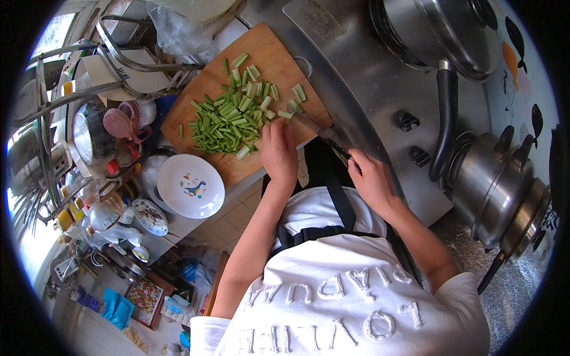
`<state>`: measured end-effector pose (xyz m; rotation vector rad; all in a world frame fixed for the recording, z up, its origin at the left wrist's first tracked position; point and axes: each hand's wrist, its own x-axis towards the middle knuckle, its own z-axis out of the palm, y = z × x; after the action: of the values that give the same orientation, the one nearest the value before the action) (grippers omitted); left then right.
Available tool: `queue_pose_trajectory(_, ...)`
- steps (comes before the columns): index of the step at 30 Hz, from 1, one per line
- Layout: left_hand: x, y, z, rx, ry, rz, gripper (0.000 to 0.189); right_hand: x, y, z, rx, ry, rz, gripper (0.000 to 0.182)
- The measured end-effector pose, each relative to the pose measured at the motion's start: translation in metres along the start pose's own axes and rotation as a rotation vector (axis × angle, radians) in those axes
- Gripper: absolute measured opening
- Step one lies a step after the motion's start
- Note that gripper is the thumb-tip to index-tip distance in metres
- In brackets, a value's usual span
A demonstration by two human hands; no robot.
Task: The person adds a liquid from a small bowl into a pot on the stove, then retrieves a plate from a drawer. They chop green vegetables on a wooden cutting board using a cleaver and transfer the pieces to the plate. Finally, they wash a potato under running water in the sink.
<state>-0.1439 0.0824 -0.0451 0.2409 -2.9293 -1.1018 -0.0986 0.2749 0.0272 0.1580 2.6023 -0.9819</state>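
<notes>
My right hand [369,175] is closed around the black handle of a kitchen knife [311,123]. The blade reaches over the right edge of a wooden cutting board [191,104], beside pale green stalk pieces. Close to the blade tip, my left hand [279,144] rests at the board's near edge with its fingers bent down; whether anything is under the fingertips cannot be told. A pile of chopped green vegetable stalks [225,120] covers the middle of the board, and wider, paler pieces [299,93] lie scattered on its right part.
A white plate with a dinosaur picture [191,186] stands left of the board. To the right is a steel stove top [356,66] with a lidded pan [427,31] and a steel pot [490,187]. A metal rack [133,66], bowls and bottles crowd the left.
</notes>
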Motion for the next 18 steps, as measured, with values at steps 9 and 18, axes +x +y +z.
queue_pose_trajectory(9, 0.007, 0.0, 0.007, -0.162, 0.07, -0.167, 0.016, 0.007, -0.007, -0.014, -0.027, -0.024, -0.048, 0.022)
queue_pose_trajectory(18, 0.008, -0.003, 0.008, -0.258, 0.069, -0.189, 0.015, 0.013, -0.02, -0.014, -0.014, -0.092, -0.06, 0.021)
